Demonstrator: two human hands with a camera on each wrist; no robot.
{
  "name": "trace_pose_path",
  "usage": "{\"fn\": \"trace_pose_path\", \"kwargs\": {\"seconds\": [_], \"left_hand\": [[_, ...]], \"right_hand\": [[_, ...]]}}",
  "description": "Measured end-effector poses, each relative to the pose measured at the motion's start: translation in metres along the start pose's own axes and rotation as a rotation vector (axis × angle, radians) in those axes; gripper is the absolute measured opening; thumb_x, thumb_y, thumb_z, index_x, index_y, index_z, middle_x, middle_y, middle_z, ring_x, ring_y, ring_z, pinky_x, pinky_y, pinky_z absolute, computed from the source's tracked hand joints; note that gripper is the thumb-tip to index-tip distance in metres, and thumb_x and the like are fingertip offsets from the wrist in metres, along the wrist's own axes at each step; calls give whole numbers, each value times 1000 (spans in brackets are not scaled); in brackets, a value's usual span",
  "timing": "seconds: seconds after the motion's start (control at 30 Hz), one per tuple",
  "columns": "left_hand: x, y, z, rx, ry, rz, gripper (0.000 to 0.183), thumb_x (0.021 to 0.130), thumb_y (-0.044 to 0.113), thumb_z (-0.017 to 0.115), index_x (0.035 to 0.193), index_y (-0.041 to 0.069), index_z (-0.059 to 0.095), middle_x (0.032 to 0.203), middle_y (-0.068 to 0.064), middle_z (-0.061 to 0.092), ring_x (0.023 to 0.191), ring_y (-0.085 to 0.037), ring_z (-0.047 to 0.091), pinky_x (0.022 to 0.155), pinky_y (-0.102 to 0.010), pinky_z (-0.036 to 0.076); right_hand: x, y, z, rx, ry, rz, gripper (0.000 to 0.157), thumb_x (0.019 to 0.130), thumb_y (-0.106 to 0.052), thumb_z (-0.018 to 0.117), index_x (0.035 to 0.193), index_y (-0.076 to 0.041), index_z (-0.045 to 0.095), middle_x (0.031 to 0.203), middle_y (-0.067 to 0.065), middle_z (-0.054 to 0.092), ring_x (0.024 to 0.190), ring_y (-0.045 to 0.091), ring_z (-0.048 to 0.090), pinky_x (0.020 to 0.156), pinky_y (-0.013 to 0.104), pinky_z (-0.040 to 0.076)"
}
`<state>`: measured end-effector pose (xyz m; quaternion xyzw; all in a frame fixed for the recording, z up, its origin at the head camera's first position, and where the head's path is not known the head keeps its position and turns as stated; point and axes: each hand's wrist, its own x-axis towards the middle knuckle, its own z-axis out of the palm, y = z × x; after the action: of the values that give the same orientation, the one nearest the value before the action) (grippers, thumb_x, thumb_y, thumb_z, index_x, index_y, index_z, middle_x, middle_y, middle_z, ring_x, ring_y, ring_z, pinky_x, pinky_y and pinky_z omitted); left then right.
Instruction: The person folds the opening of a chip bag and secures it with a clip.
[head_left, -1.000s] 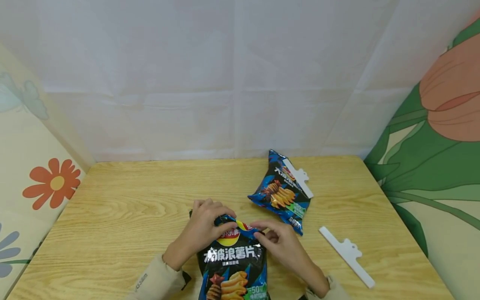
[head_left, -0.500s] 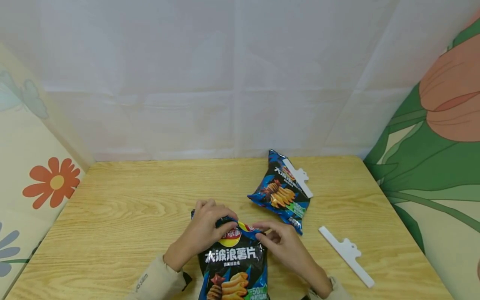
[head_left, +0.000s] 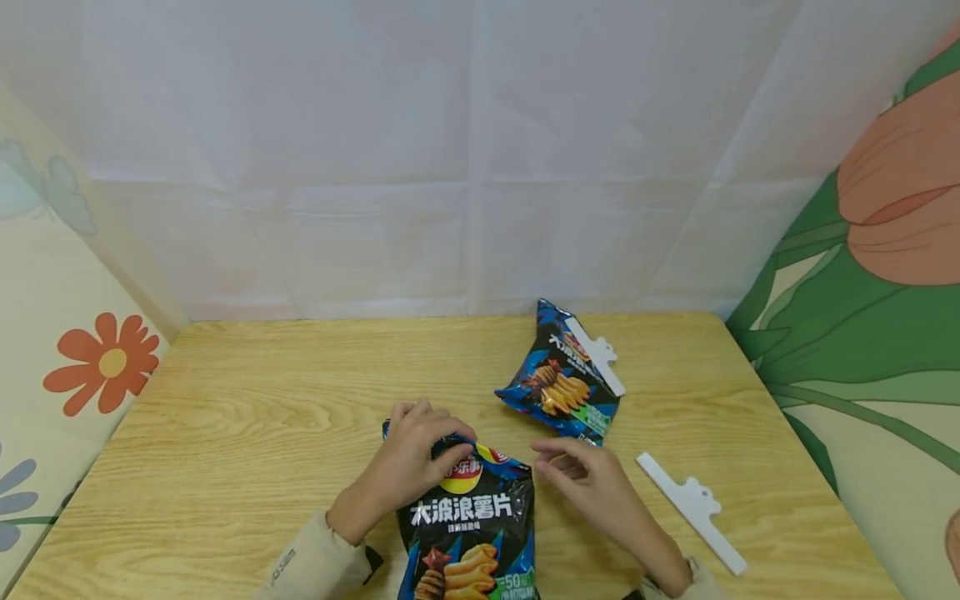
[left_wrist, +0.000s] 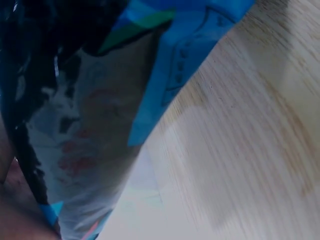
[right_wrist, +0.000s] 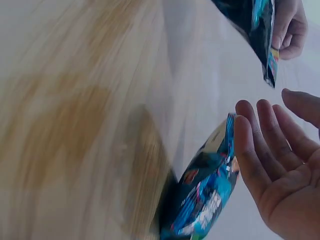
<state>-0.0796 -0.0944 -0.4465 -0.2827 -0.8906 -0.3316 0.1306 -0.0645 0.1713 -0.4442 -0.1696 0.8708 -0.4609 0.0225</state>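
Note:
A black and blue chip bag (head_left: 468,533) stands at the table's front, its top edge folded over. My left hand (head_left: 408,454) pinches that folded top, thumb in front and fingers behind. In the left wrist view the bag's back (left_wrist: 95,115) fills much of the picture. My right hand (head_left: 588,479) is off the bag, just right of its top corner, fingers loosely bent and holding nothing. The right wrist view shows this hand (right_wrist: 280,160) with fingers spread apart from the bag. To its right on the table lies a white clip (head_left: 693,508).
Behind my right hand lies a second chip bag (head_left: 558,375) with a white clip (head_left: 600,354) across its top. The wooden table (head_left: 262,400) ends at a white cloth backdrop (head_left: 375,167), with flower-patterned panels on both sides.
My right hand has let go of the bag's folded top and moved a little to the right. My left hand keeps its pinch on the fold.

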Motion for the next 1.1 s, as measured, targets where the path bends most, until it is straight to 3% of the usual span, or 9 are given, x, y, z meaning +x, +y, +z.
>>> {"fn": "trace_pose_path", "kwargs": {"seconds": [0.17, 0.4, 0.7, 1.1], "left_hand": [[-1, 0, 0, 10, -10, -6, 12, 87, 23, 76, 100, 24, 75, 91, 11, 71, 73, -4, 35, 80, -34, 23], [0, 0, 1, 13, -13, -6, 13, 88, 20, 75, 101, 23, 75, 94, 10, 72, 75, -5, 38, 81, -35, 24], [-1, 0, 1, 30, -13, -9, 14, 89, 19, 75, 101, 24, 74, 93, 10, 71, 76, -5, 37, 80, -34, 23], [0, 1, 1, 35, -31, -8, 13, 89, 18, 74, 102, 22, 75, 95, 9, 71, 78, -7, 39, 80, -34, 23]], "right_hand": [[-4, 4, -8, -45, 56, 50, 22, 89, -11, 73, 109, -5, 72, 97, 6, 76, 81, 4, 68, 69, 21, 56], [-8, 10, -21, -105, 121, 27, 21, 87, -6, 74, 108, -5, 73, 95, 6, 76, 81, -2, 66, 68, 22, 56], [-9, 11, -35, -166, 102, 130, 19, 89, -11, 73, 109, -11, 75, 99, 3, 76, 83, 0, 66, 69, 21, 55], [-12, 21, -46, -241, 126, 45, 19, 88, -11, 74, 108, -9, 74, 98, 5, 76, 82, 0, 66, 66, 21, 55]]}}
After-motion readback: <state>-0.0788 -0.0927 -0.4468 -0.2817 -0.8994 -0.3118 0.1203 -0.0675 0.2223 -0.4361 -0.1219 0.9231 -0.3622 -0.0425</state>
